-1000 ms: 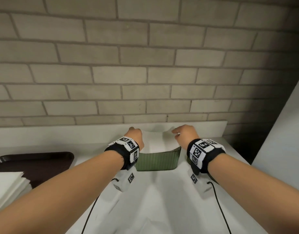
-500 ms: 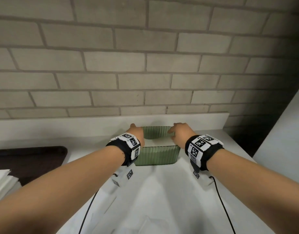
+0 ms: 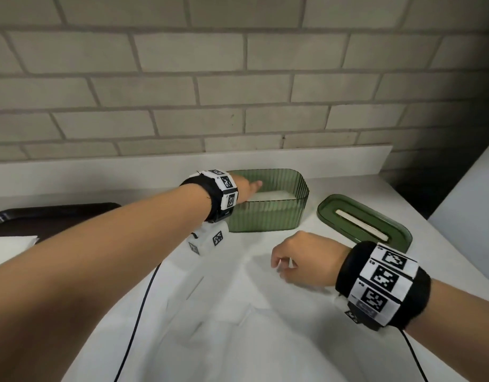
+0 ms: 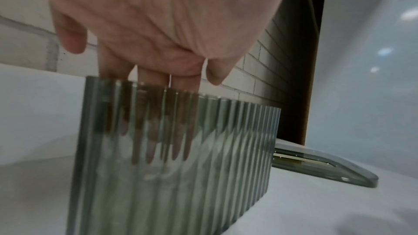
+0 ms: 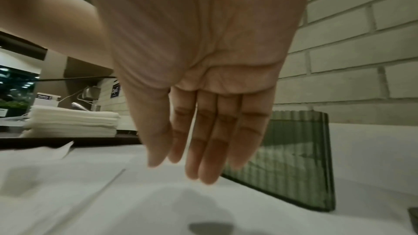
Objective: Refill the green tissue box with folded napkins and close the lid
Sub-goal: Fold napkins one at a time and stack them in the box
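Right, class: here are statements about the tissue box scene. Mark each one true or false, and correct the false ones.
1. The lid is fitted on the green tissue box. False: it lies on the counter to the right of the box.
2. The left hand reaches down into the open box. True.
3. The right hand grips the lid. False: it is over the counter in front of the box, holding nothing.
4. White napkins lie inside the box. True.
5. A stack of napkins sits on a dark tray at the left. True.
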